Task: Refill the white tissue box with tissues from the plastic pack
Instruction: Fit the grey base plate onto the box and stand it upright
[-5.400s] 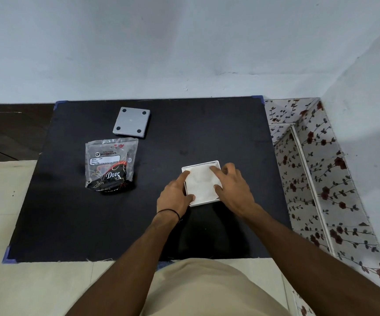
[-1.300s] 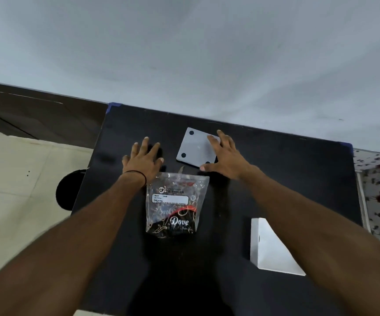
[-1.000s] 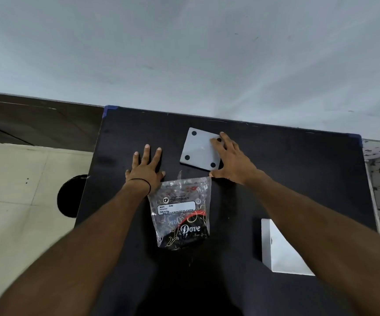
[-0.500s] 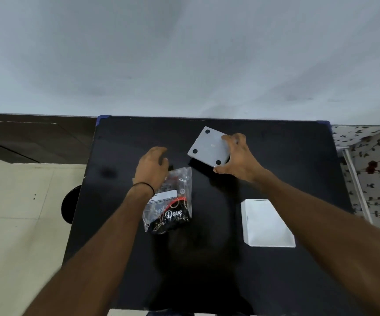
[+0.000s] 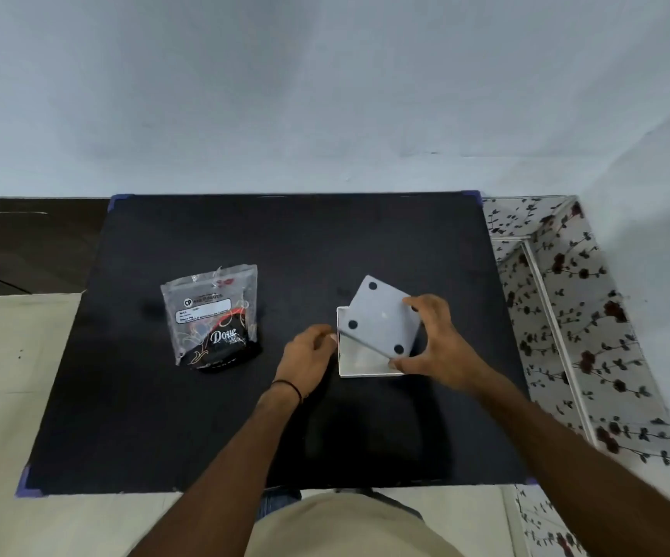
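Observation:
The white tissue box (image 5: pixel 359 361) sits on the black table (image 5: pixel 204 428), right of centre, its open side up. My right hand (image 5: pixel 437 343) holds a grey square panel (image 5: pixel 381 321) with black dots at its corners, tilted over the box and rotated against its edges. My left hand (image 5: pixel 307 351) touches the box's left wall with loosely curled fingers. The clear plastic pack (image 5: pixel 214 315) marked "Dove" lies to the left, apart from both hands, with a dark mass in its lower half.
A wall runs behind the table's far edge. A floral-patterned surface (image 5: pixel 566 315) stands right of the table. Pale floor tiles lie to the left. Blue corner pieces mark the table's corners.
My right hand carried the grey panel from the table's back to above the white box. My left hand let go of the plastic pack and moved to the box's left wall.

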